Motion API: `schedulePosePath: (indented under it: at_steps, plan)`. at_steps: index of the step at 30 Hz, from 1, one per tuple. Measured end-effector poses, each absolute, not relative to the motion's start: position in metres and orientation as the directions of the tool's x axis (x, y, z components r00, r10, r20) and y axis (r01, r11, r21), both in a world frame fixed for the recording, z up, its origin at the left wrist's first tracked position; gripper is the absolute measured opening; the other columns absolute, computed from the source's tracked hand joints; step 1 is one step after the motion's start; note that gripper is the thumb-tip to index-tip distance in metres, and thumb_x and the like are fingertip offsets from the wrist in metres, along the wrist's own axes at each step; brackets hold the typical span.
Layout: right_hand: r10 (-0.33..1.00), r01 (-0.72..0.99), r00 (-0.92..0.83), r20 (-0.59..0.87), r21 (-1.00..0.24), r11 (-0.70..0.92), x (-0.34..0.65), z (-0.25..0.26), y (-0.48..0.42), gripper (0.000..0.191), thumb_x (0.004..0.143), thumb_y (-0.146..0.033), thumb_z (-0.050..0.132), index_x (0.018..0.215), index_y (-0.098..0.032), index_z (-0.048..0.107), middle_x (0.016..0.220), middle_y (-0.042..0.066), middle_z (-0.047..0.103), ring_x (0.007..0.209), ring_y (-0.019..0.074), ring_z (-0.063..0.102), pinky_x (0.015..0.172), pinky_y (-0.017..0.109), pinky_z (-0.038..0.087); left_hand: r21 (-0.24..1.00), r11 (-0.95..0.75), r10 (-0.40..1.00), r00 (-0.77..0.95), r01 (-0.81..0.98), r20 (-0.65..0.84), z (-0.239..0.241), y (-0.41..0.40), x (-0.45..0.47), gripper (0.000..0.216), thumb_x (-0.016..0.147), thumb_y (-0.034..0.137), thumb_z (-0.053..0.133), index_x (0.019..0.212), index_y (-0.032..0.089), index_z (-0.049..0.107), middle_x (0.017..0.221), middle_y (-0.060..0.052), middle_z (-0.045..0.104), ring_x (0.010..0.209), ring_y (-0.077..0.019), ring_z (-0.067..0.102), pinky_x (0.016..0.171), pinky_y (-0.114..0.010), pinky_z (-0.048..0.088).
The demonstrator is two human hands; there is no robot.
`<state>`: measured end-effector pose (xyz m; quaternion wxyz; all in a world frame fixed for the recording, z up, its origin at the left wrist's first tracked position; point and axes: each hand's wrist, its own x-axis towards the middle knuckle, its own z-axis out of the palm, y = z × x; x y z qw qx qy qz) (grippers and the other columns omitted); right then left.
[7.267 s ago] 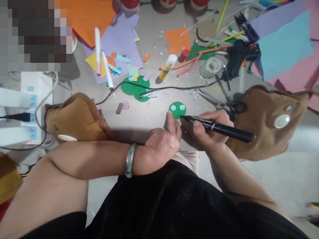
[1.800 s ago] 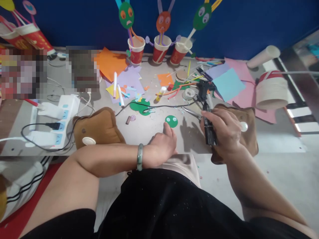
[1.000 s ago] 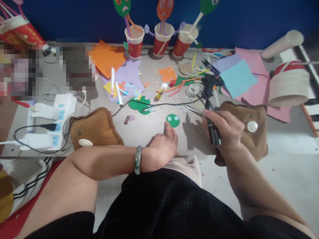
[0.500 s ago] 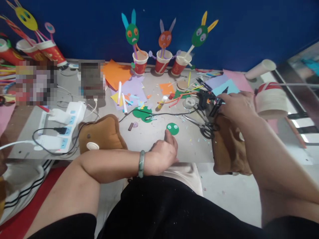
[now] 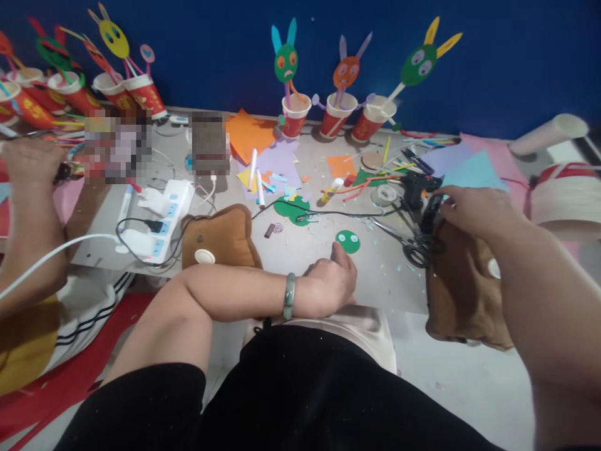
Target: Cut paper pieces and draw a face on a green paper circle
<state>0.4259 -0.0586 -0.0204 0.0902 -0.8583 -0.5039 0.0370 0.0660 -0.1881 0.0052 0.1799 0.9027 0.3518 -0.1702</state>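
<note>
My left hand (image 5: pixel 330 285) rests on the grey table (image 5: pixel 300 257) with its fingers curled and empty. Its thumb points at a small green paper disc with two white eyes (image 5: pixel 348 241), just beside the disc's edge. My right hand (image 5: pixel 472 212) is out to the right, closed on a black marker (image 5: pixel 429 214), only partly visible. It hovers over a brown padded pouch (image 5: pixel 462 294), next to black-handled scissors (image 5: pixel 416 249) and a black glue gun (image 5: pixel 417 185).
A second brown pouch (image 5: pixel 220 233) and a white power strip (image 5: pixel 162 216) with cables lie to the left. Paper scraps, a glue stick (image 5: pixel 330 190), white pens and bunny-figure cups (image 5: pixel 334 119) fill the back. Another person's hand (image 5: pixel 28 164) is at far left.
My right hand lifted the marker off the green disc and carried it right, toward the glue gun. The left hand stayed by the disc. The view rose and swung left.
</note>
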Motion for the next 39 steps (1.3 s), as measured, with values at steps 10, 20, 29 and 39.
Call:
schedulePosePath:
  at_steps: [10, 20, 29, 39]
  plan:
    - [0.744, 0.809, -0.570, 0.349, 0.078, 0.583, 0.252, 0.041, -0.047, 0.024, 0.106, -0.035, 0.061, 0.113, -0.021, 0.080, 0.089, 0.010, 0.080, 0.090, 0.0253, 0.073, 0.097, 0.046, 0.052, 0.091, -0.813, 0.532, 0.798, 0.575, -0.284, -0.009, -0.191, 0.057, 0.091, 0.107, 0.059, 0.059, 0.166, -0.008, 0.040, 0.165, -0.049, 0.040, 0.121, -0.0410, 0.078, 0.080, -0.036, 0.065]
    - [0.570, 0.582, -0.813, 0.121, 0.147, 0.800, 0.092, -0.002, 0.103, 0.016, 0.097, -0.020, 0.076, 0.081, -0.022, 0.075, 0.072, 0.000, 0.076, 0.084, 0.0200, 0.077, 0.080, 0.040, 0.054, 0.061, -0.814, 0.544, 0.796, 0.577, -0.265, -0.019, -0.191, 0.063, 0.094, 0.105, 0.067, 0.058, 0.166, -0.003, 0.045, 0.162, -0.048, 0.045, 0.106, -0.0380, 0.080, 0.069, -0.037, 0.062]
    - [0.679, 0.627, -0.649, 0.343, -0.262, 0.733, 0.046, -0.057, 0.139, 0.059, 0.111, -0.033, 0.057, 0.055, -0.020, 0.044, 0.062, -0.005, 0.073, 0.094, 0.0052, 0.080, 0.082, 0.022, 0.058, 0.097, -0.819, 0.509, 0.794, 0.565, -0.332, -0.006, -0.185, 0.065, 0.086, 0.108, 0.059, 0.058, 0.167, -0.002, 0.045, 0.147, -0.042, 0.064, 0.120, -0.0420, 0.077, 0.072, -0.038, 0.065]
    - [0.589, 0.590, -0.794, 0.154, -0.043, 0.806, 0.071, -0.006, 0.135, 0.050, 0.104, -0.034, 0.046, 0.055, -0.023, 0.043, 0.049, -0.009, 0.062, 0.087, -0.0023, 0.075, 0.103, 0.029, 0.053, 0.093, -0.830, 0.492, 0.799, 0.550, -0.345, -0.005, -0.182, 0.064, 0.090, 0.107, 0.062, 0.056, 0.167, -0.004, 0.043, 0.145, -0.042, 0.066, 0.123, -0.0405, 0.077, 0.078, -0.038, 0.065]
